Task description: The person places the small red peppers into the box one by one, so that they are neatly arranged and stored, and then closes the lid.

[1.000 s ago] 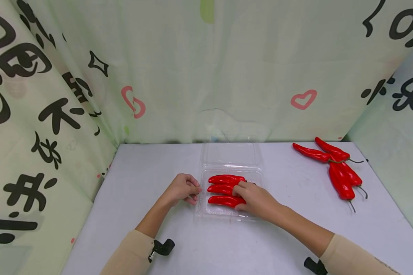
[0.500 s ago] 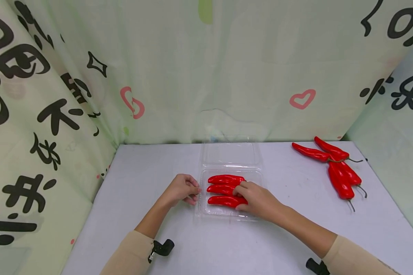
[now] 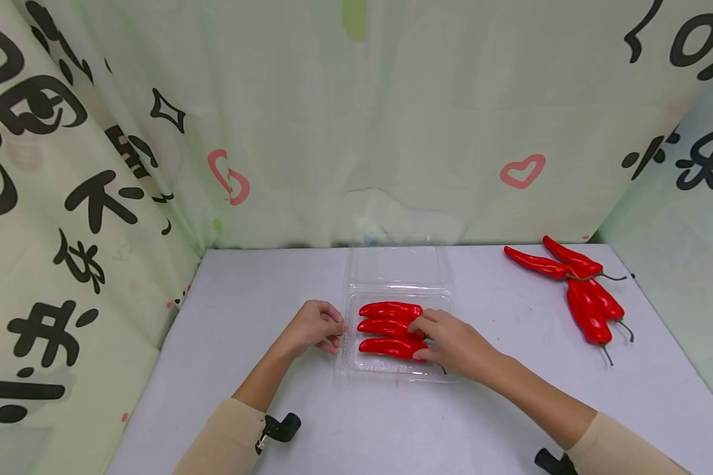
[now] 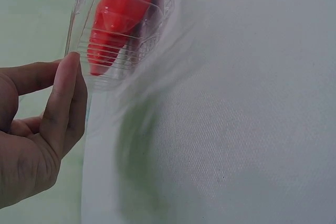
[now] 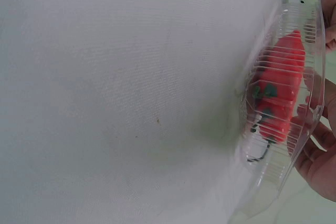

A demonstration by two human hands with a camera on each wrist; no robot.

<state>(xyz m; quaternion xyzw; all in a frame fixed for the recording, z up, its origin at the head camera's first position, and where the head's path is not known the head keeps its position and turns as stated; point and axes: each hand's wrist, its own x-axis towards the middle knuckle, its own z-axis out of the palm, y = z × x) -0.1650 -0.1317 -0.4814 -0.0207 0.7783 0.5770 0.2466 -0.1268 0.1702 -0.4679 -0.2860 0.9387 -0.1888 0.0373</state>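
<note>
Glossy red tapered peppers [image 3: 383, 327], 3 in number, lying side by side in the base of a clear ribbed plastic clamshell container [image 3: 377, 367] on a white table [image 3: 339, 429]. Long axes run left to right; tapered tips point left, stem ends right. Stem of the near pepper [image 3: 389, 348] shows, angled right and near; stems of the other 2 are hidden behind the hand in the head view. Right wrist view shows green caps and dark stems, distorted by the ribbed wall.

Hinged clear lid [image 3: 399, 269]: open on the far side, its far edge hard to make out.

Left hand [image 3: 315, 326]: thumb and fingers pinching the container's left rim.

Right hand [image 3: 454, 343]: fingers bent over the right ends of the middle and near peppers; whether it pinches or merely touches, cannot tell.

Loose red peppers [image 3: 585, 313], 4 in number, at far right, partly overlapping: 2 with tips left and far, 2 with stems near and right.

Pale green printed curtain [image 3: 428, 119] behind, cut off by the frame.
</note>
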